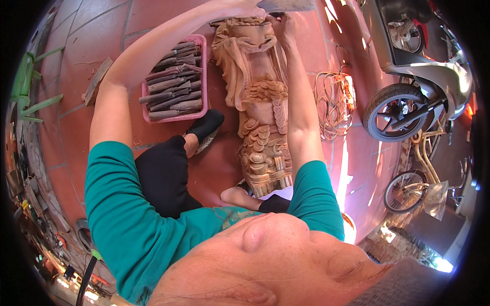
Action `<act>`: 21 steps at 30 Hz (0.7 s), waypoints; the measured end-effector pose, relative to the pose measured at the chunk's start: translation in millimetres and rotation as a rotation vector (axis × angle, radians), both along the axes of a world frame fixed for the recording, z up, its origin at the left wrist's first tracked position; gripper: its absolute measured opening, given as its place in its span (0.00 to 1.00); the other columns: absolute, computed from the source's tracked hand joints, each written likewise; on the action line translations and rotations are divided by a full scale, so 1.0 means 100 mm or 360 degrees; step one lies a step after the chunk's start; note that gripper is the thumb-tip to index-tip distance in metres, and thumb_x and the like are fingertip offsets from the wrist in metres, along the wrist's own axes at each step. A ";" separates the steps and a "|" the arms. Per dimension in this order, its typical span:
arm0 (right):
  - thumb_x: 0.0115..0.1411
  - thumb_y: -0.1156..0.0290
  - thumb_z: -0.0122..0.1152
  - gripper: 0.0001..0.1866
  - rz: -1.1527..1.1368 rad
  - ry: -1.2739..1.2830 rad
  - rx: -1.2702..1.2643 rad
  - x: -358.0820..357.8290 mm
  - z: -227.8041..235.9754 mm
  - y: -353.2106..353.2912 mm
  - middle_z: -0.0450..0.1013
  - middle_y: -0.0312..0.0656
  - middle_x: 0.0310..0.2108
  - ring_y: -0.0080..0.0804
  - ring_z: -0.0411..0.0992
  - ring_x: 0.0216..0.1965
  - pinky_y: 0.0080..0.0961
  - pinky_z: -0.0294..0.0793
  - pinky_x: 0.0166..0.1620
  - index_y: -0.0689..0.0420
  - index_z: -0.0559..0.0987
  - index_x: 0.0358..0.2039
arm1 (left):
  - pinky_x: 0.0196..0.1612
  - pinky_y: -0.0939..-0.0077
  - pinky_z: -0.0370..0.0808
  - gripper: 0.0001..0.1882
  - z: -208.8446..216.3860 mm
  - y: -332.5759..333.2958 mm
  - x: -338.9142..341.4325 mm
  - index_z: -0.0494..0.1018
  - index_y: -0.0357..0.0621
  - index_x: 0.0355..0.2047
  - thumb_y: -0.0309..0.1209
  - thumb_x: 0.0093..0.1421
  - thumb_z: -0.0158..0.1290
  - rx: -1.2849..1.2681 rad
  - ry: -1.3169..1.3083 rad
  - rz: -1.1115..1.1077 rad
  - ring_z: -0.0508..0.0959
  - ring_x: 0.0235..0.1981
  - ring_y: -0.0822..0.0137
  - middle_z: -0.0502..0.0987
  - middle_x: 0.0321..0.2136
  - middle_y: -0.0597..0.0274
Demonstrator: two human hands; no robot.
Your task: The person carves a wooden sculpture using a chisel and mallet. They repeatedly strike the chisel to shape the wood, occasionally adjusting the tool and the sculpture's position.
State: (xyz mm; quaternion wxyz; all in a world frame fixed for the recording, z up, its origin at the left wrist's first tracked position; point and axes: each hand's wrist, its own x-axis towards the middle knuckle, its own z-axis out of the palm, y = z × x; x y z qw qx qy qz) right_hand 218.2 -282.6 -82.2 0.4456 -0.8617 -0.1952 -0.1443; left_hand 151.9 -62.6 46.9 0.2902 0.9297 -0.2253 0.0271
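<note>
A carved wooden statue [263, 92] lies lengthwise in front of me, its surface cut into folds, curls and coin-like rounds. Both arms stretch to its far end. My left hand [247, 8] is at the top edge, partly cut off, with its fingers closed at a flat grey piece [288, 5] whose kind I cannot make out. My right hand [286, 28] is curled beside the statue's far end, next to a small dark thing; what its fingers hold is hidden. Left of the statue, a pink plastic basket [204, 76] holds many wooden-handled, chisel-like tools [176, 84].
Red tiles [99, 33] cover the floor. A wood block [97, 81] and green plastic stool [25, 89] stand left. On the right are a coiled orange cord [332, 104], a motorbike [408, 97] and a bicycle [408, 191]. My foot [208, 127] rests by the basket.
</note>
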 end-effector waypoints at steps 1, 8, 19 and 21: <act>0.57 0.62 0.72 0.16 0.0031 0.0003 0.0026 0.00 0.00 -0.02 0.83 0.52 0.34 0.44 0.83 0.37 0.37 0.79 0.42 0.62 0.83 0.38 | 0.60 0.51 0.72 0.37 0.04 0.00 -0.01 0.64 0.45 0.66 0.42 0.58 0.59 -0.0046 -0.0054 -0.0043 0.75 0.58 0.41 0.75 0.56 0.36; 0.59 0.61 0.71 0.17 -0.0152 -0.0055 -0.0298 0.03 -0.02 0.03 0.84 0.47 0.35 0.39 0.82 0.38 0.35 0.78 0.41 0.62 0.83 0.40 | 0.61 0.51 0.72 0.39 -0.27 -0.02 0.11 0.64 0.44 0.67 0.42 0.55 0.60 -0.0060 -0.0286 -0.0034 0.75 0.58 0.41 0.75 0.56 0.37; 0.64 0.71 0.67 0.13 0.0174 0.0375 0.0391 0.12 -0.01 -0.18 0.80 0.41 0.42 0.32 0.80 0.45 0.31 0.84 0.44 0.60 0.79 0.48 | 0.60 0.56 0.72 0.38 0.26 0.06 -0.12 0.64 0.47 0.68 0.39 0.56 0.61 -0.0543 0.0118 -0.0167 0.77 0.57 0.46 0.78 0.54 0.37; 0.63 0.69 0.69 0.14 0.0201 0.0337 0.0370 0.17 -0.05 -0.18 0.81 0.41 0.40 0.28 0.80 0.40 0.27 0.82 0.40 0.61 0.80 0.47 | 0.60 0.56 0.72 0.38 0.21 0.05 -0.08 0.64 0.47 0.67 0.39 0.57 0.61 -0.0497 0.0023 -0.0112 0.77 0.57 0.45 0.78 0.54 0.37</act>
